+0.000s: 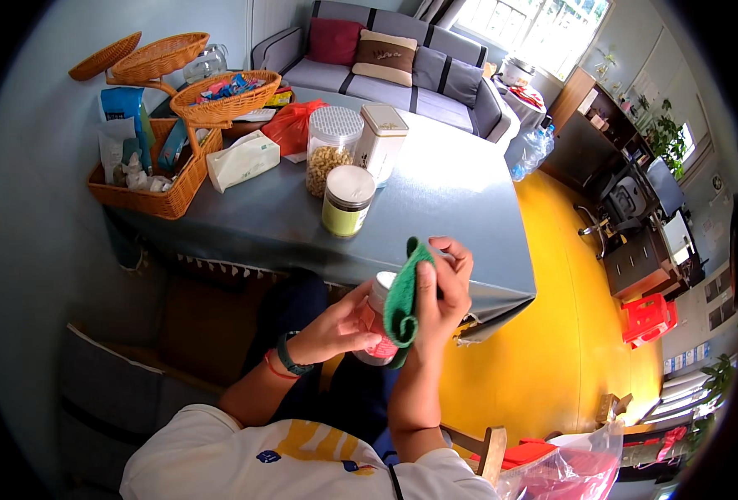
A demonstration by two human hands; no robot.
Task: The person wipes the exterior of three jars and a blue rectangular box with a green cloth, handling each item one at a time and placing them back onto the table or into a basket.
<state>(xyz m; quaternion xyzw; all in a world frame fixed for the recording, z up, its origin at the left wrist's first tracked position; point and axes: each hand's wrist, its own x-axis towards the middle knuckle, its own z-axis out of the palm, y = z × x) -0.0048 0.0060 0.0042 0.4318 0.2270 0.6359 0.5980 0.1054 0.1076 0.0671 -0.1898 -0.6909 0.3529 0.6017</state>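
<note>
My left hand (343, 325) grips a small jar (376, 351) with a white lid and a red label, tilted above my lap. In my right hand (447, 294) is a folded green cloth (403, 297), pinched between thumb and fingers. The cloth lies against the jar's right side and hides part of it. Beyond my hands, near the table's front edge, stands a jar with a green label and white lid (348, 203). Behind that one are a clear jar of nuts or snacks (328, 164) and a white tin (381, 140).
A cloth-covered table (456, 219) lies before me. On its left are a tissue pack (244, 159), a red plastic bag (294, 125), and a tiered wicker basket (181, 197) holding packets. A grey sofa (369, 81) stands behind. To the right, a red plastic stool (647, 319) sits on the yellow floor (544, 350).
</note>
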